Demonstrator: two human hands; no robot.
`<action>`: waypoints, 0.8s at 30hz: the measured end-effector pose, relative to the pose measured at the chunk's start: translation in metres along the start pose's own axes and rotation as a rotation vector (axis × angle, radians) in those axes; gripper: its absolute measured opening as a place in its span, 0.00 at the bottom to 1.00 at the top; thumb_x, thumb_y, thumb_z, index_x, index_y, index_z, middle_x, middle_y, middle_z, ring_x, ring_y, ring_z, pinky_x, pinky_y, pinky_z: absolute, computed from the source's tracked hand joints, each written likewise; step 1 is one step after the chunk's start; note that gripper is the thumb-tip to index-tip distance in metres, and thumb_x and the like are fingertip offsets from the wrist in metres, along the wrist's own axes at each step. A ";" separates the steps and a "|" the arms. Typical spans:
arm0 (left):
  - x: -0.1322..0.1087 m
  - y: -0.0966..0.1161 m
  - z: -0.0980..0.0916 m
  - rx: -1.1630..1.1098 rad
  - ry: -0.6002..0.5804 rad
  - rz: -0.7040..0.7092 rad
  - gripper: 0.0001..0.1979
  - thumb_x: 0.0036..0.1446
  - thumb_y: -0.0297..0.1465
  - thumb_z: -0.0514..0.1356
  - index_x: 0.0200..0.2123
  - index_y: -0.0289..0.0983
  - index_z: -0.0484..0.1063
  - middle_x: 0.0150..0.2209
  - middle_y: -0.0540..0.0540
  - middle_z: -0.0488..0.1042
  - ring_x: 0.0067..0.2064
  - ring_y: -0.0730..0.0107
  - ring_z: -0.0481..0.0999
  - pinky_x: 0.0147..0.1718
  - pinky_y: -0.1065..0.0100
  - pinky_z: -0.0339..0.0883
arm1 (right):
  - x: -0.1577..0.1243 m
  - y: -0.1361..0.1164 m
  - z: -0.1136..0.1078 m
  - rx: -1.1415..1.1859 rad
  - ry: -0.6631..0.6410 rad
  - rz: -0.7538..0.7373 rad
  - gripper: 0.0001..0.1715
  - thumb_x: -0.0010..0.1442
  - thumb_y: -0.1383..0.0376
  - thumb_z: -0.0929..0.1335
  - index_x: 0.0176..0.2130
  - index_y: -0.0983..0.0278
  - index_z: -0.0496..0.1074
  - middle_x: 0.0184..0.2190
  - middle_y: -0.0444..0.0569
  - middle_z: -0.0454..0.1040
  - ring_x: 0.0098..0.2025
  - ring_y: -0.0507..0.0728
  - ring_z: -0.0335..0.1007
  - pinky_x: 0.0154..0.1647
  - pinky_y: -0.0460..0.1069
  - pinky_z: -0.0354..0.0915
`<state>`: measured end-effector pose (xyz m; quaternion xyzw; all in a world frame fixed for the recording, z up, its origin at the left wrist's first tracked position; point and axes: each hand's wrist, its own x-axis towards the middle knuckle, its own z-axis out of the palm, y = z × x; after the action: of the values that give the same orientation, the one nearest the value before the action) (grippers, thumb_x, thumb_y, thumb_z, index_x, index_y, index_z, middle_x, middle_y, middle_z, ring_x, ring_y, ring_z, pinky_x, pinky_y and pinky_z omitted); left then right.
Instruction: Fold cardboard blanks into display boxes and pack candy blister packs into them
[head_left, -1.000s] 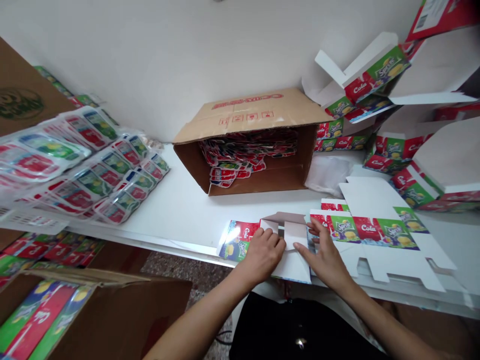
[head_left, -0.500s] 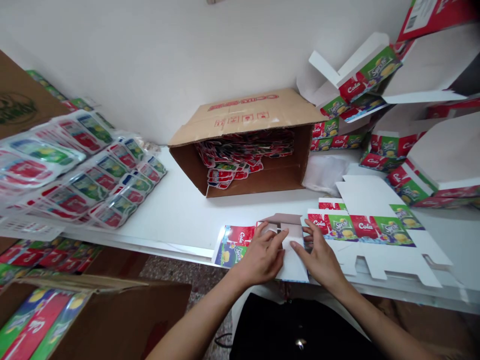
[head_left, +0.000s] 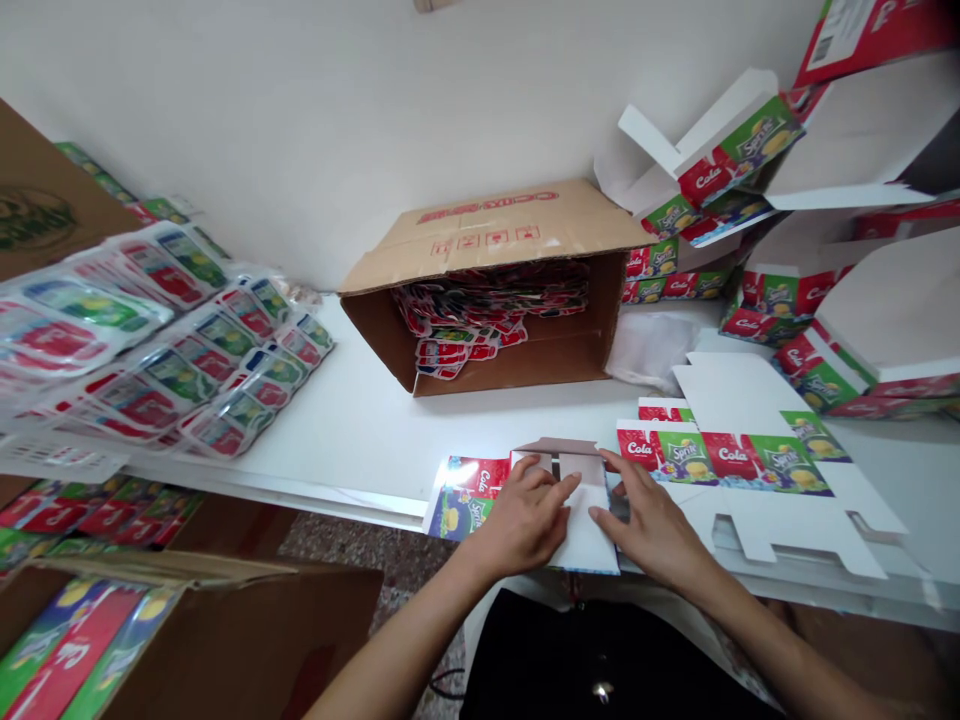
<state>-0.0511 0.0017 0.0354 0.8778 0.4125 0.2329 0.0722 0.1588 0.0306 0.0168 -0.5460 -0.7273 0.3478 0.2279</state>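
Carton (head_left: 589, 540) at front edge of white table (head_left: 360, 430), some gap btwn it & brown box (head_left: 487, 240); flat blank (head_left: 757, 395) just R. Their L hand (head_left: 526, 515) loosely open on carton; R hand (head_left: 649, 515) open, thumb & fingers apart, touching its side.

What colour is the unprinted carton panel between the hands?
The carton panel is white, best seen in head view.

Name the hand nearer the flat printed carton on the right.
Right. The right hand is just left of the flat carton; the left hand is farther left, on the partly folded box.
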 end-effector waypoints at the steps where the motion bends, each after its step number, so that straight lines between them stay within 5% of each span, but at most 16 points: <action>1: 0.000 0.001 -0.001 -0.015 -0.003 0.002 0.24 0.59 0.25 0.51 0.59 0.35 0.56 0.37 0.44 0.75 0.44 0.62 0.71 0.55 0.49 0.59 | 0.003 0.001 -0.009 0.032 -0.019 -0.003 0.34 0.56 0.56 0.65 0.60 0.60 0.59 0.56 0.54 0.66 0.48 0.62 0.68 0.54 0.61 0.62; 6: -0.004 0.008 -0.006 -0.088 -0.058 0.069 0.21 0.59 0.26 0.51 0.57 0.35 0.58 0.36 0.45 0.75 0.43 0.62 0.71 0.55 0.51 0.59 | 0.024 -0.010 -0.045 0.379 -0.149 0.041 0.29 0.65 0.50 0.57 0.60 0.57 0.61 0.58 0.52 0.66 0.58 0.60 0.63 0.60 0.59 0.58; 9: -0.009 0.014 -0.005 -0.082 -0.088 0.086 0.16 0.60 0.27 0.52 0.51 0.35 0.64 0.38 0.42 0.75 0.44 0.61 0.71 0.50 0.55 0.63 | 0.027 -0.023 -0.047 0.269 -0.434 -0.048 0.32 0.60 0.47 0.63 0.59 0.57 0.65 0.57 0.51 0.67 0.59 0.62 0.61 0.61 0.59 0.56; 11: -0.013 0.017 -0.004 -0.052 -0.082 0.103 0.11 0.59 0.27 0.53 0.44 0.35 0.69 0.37 0.42 0.76 0.43 0.61 0.71 0.45 0.57 0.66 | 0.025 -0.028 -0.041 0.153 -0.512 -0.110 0.36 0.56 0.47 0.67 0.59 0.58 0.65 0.58 0.52 0.66 0.60 0.63 0.60 0.59 0.58 0.59; 14: -0.020 0.019 0.000 -0.017 -0.021 0.141 0.08 0.58 0.25 0.54 0.39 0.36 0.71 0.34 0.44 0.76 0.41 0.61 0.72 0.44 0.56 0.67 | 0.020 -0.026 -0.030 0.047 -0.490 -0.169 0.37 0.56 0.49 0.68 0.60 0.60 0.64 0.57 0.53 0.66 0.59 0.62 0.60 0.58 0.58 0.60; 20: -0.048 0.017 0.005 -0.152 0.198 0.111 0.17 0.57 0.21 0.56 0.50 0.37 0.68 0.42 0.43 0.77 0.45 0.65 0.75 0.51 0.55 0.68 | 0.016 -0.017 -0.017 -0.061 -0.372 -0.274 0.31 0.60 0.51 0.65 0.59 0.60 0.65 0.54 0.53 0.68 0.55 0.61 0.61 0.57 0.58 0.60; 24: -0.070 0.023 0.010 -0.172 0.333 -0.273 0.28 0.55 0.28 0.62 0.58 0.40 0.59 0.54 0.37 0.68 0.58 0.54 0.66 0.54 0.47 0.64 | 0.013 -0.015 -0.011 -0.160 -0.261 -0.339 0.28 0.61 0.53 0.65 0.58 0.59 0.65 0.53 0.53 0.68 0.54 0.62 0.61 0.56 0.59 0.60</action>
<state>-0.0695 -0.0660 0.0097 0.7538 0.5124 0.3968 0.1083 0.1536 0.0433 0.0348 -0.3827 -0.8571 0.3137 0.1430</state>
